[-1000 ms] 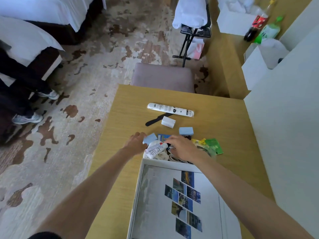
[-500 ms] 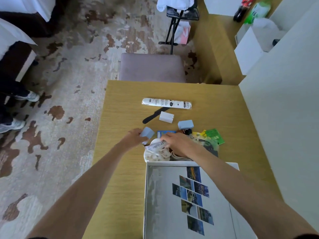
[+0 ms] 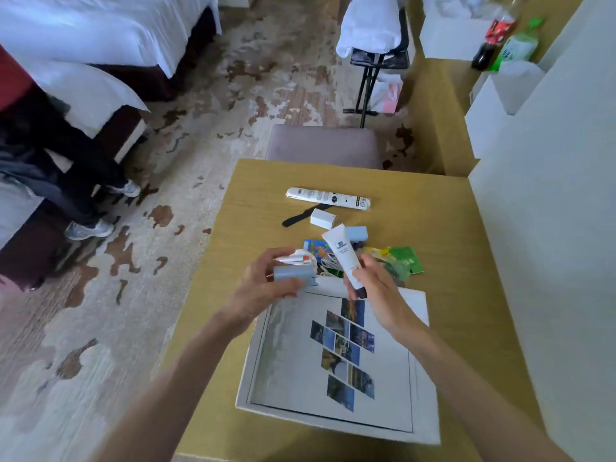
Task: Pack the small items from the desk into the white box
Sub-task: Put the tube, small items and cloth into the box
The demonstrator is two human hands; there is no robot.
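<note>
The white box (image 3: pixel 421 395) lies open on the near part of the desk, with a pattern of small photos printed inside. My left hand (image 3: pixel 266 288) holds a small light-blue box (image 3: pixel 293 272) over the box's far left corner. My right hand (image 3: pixel 373 281) grips a white tube (image 3: pixel 343 255), lifted and tilted above the box's far edge. Behind my hands lies a pile: a blue packet (image 3: pixel 315 246), a second light-blue box (image 3: pixel 358 233), green and yellow sachets (image 3: pixel 405 260), a white item with a red mark (image 3: pixel 296 259). Farther off are a small white box (image 3: pixel 321 218), a black comb (image 3: pixel 295 220) and a long white packet (image 3: pixel 328 197).
The wooden desk (image 3: pixel 443 235) meets a white wall on the right. A grey stool (image 3: pixel 325 146) stands at its far edge. Bottles (image 3: pixel 506 38) and white boxes sit on a counter far right. A person's legs and shoes (image 3: pixel 90 228) are by the beds at left.
My right hand has lifted the white tube out of the pile. My left hand has picked up the small light-blue box and drawn it back over the box's corner.
</note>
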